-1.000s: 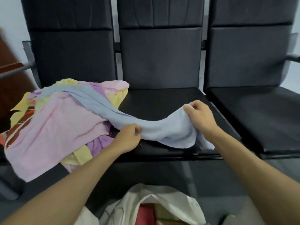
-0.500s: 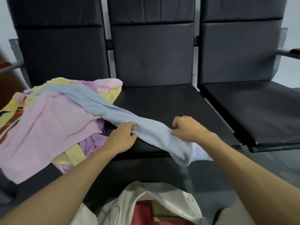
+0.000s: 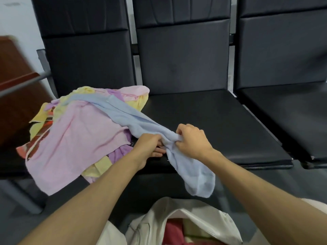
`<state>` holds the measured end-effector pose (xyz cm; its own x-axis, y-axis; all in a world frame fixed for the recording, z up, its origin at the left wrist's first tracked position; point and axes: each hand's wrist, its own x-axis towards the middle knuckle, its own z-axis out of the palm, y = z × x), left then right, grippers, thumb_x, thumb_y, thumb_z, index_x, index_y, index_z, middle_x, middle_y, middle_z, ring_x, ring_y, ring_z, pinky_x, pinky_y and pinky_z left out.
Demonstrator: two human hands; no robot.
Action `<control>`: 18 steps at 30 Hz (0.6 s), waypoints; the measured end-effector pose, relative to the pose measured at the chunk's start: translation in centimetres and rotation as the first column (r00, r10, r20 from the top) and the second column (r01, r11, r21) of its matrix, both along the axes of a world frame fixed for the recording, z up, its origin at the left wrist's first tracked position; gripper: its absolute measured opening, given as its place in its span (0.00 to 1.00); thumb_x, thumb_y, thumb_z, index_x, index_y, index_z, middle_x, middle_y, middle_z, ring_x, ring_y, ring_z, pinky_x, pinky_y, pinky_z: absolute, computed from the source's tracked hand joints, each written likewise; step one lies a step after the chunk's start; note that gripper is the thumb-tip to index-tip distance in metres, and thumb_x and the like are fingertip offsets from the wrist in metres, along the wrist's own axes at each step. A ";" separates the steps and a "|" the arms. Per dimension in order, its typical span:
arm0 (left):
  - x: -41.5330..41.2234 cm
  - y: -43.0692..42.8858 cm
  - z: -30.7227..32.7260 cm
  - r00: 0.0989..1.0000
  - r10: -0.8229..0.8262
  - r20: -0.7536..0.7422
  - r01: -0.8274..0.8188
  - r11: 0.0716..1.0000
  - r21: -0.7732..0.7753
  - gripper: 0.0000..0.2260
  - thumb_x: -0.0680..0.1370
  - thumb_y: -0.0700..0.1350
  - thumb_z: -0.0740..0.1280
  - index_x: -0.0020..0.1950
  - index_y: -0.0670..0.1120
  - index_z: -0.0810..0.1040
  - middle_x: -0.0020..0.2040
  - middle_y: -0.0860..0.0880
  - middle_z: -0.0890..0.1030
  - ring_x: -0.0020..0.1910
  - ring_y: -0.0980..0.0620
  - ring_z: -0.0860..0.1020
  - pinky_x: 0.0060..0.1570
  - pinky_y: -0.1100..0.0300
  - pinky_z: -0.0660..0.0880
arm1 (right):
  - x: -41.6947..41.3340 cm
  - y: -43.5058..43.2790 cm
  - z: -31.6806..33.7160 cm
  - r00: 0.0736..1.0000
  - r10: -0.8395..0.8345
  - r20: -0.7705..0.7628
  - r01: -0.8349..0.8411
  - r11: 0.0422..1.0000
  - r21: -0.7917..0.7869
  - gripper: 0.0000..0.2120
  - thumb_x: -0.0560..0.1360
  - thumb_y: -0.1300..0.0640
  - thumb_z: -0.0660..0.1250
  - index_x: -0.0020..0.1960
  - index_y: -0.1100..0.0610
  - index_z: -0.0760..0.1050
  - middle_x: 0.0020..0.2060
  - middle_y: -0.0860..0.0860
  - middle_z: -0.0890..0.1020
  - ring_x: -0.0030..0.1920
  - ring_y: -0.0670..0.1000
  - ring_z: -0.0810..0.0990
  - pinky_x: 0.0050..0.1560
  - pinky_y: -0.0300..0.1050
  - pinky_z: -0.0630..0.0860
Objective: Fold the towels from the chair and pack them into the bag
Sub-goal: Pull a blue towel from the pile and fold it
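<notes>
So, fingers first: the right hand's fingers (image 3: 178, 131) are curled tight into a bunched-up wad of the blue towel (image 3: 134, 121), properly gripping it. The right hand (image 3: 192, 140) sits knuckles up, right at the front of the middle chair (image 3: 203, 117). The left hand (image 3: 150, 145) is just beside it, nearly touching. Its thumb lies on top of the towel and its fingers (image 3: 159, 152) reach in underneath, fairly straight, so it looks like a pinch hold on the same wad.

The blue towel is soft, fuzzy terry, twisted into a long rope shape. One end lies draped over the pile of towels (image 3: 53, 156) on the left seat. It runs diagonally down to the hands, and the loose end flops off the front edge of the seat in a rounded flap, hanging above the bag (image 3: 194, 220).

The pile is a rumpled heap: a big pink towel (image 3: 76, 138) on top, with yellow, purple and striped red bits poking out round the edges.

The bag is white, thin and crinkly. Its mouth gapes open, with something red (image 3: 172, 230) inside.

The chairs are black and padded with a smooth leather look, three in a row.
</notes>
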<state>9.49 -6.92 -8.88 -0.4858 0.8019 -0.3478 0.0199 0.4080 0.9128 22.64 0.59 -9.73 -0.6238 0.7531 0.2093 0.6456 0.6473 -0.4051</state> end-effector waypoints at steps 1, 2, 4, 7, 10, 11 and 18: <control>0.0 -0.1 0.0 0.994 0.006 0.106 -0.010 0.999 0.042 0.10 0.80 0.40 0.59 0.55 0.40 0.78 0.49 0.42 0.82 0.48 0.45 0.82 0.48 0.55 0.79 | 0.2 -0.4 0.2 0.997 0.049 -0.065 -0.052 0.997 -0.058 0.04 0.74 0.60 0.65 0.47 0.54 0.70 0.44 0.50 0.76 0.45 0.53 0.76 0.44 0.45 0.69; 0.0 -0.1 0.0 0.979 0.017 0.202 -0.032 0.997 0.072 0.10 0.81 0.41 0.58 0.57 0.41 0.77 0.51 0.41 0.82 0.49 0.43 0.82 0.49 0.52 0.80 | 0.4 -0.8 0.3 0.989 0.104 -0.102 -0.116 0.987 -0.115 0.05 0.74 0.61 0.65 0.49 0.54 0.72 0.46 0.50 0.78 0.46 0.52 0.76 0.43 0.43 0.71; -0.1 -0.2 0.0 0.944 0.048 0.327 -0.081 0.993 0.087 0.09 0.82 0.44 0.59 0.58 0.43 0.74 0.54 0.39 0.80 0.52 0.40 0.81 0.49 0.47 0.80 | 1.0 -1.8 0.5 0.968 0.243 -0.056 -0.250 0.951 -0.184 0.10 0.77 0.60 0.65 0.57 0.52 0.76 0.53 0.50 0.80 0.53 0.51 0.77 0.48 0.39 0.72; -0.3 -0.2 -0.1 0.943 0.093 0.320 -0.126 0.989 0.082 0.06 0.81 0.43 0.62 0.57 0.44 0.73 0.53 0.40 0.79 0.51 0.41 0.79 0.43 0.46 0.79 | 2.1 -2.6 0.6 0.925 0.375 0.066 -0.342 0.895 -0.285 0.18 0.80 0.58 0.62 0.69 0.49 0.72 0.63 0.49 0.77 0.61 0.49 0.75 0.58 0.38 0.70; -0.3 -0.6 -0.1 0.962 0.104 0.251 -0.130 0.987 0.091 0.13 0.79 0.35 0.59 0.62 0.40 0.73 0.53 0.39 0.80 0.51 0.41 0.79 0.41 0.48 0.78 | 3.0 -2.1 1.1 0.946 0.323 0.025 -0.298 0.897 -0.326 0.15 0.80 0.57 0.61 0.65 0.48 0.76 0.60 0.49 0.80 0.57 0.47 0.78 0.58 0.41 0.75; -0.4 -0.8 -0.1 0.963 0.110 0.248 -0.137 0.986 0.096 0.15 0.77 0.34 0.58 0.63 0.39 0.73 0.53 0.39 0.80 0.51 0.41 0.79 0.42 0.48 0.78 | 3.3 -1.7 1.1 0.961 0.275 0.016 -0.258 0.918 -0.301 0.13 0.80 0.58 0.61 0.62 0.50 0.78 0.58 0.48 0.81 0.54 0.45 0.78 0.55 0.39 0.75; -0.9 -1.9 0.6 0.964 0.100 0.247 -0.125 0.988 0.086 0.08 0.79 0.35 0.58 0.54 0.39 0.75 0.54 0.37 0.80 0.55 0.40 0.78 0.47 0.46 0.76 | 2.0 0.2 -0.7 0.999 -0.041 -0.016 0.037 0.975 -0.220 0.12 0.79 0.52 0.61 0.59 0.55 0.75 0.51 0.51 0.79 0.49 0.51 0.78 0.52 0.50 0.78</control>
